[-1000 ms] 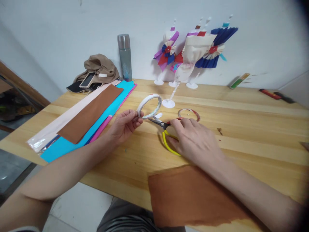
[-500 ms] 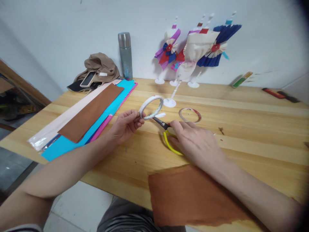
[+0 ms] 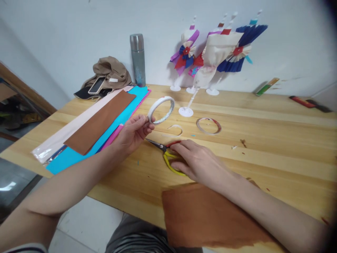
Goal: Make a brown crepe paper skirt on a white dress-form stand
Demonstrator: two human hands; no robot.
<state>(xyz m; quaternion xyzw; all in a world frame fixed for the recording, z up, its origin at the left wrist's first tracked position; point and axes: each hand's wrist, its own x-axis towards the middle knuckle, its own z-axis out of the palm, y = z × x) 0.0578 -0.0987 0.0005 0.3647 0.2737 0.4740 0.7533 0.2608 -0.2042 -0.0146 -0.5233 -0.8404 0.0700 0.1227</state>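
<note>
A white roll of tape [image 3: 150, 113] is pinched at its lower left edge by my left hand [image 3: 135, 131], held up above the table. My right hand [image 3: 196, 158] has its fingers around the yellow and red handles of a pair of scissors [image 3: 165, 151], which are low over the wood, blades pointing left and looking closed. Behind the scissors a curled white strip [image 3: 179, 131] lies on the table. Near my right forearm, at the front edge, a sheet of brown crepe paper [image 3: 205, 218] is spread out, partly covered by the arm.
Folded papers, brown [image 3: 101, 123] and blue [image 3: 63, 161] among them, lie at the left. Behind are a cap [image 3: 110, 70], a phone [image 3: 97, 85] and a flask [image 3: 138, 59]. Several decorated white stands [image 3: 185, 111] stand by the wall. A thin ring [image 3: 209, 126] lies mid-table.
My right hand and the scissors have moved left and toward me. The curled strip now shows separate on the table. My left hand has drawn the tape roll slightly left and up.
</note>
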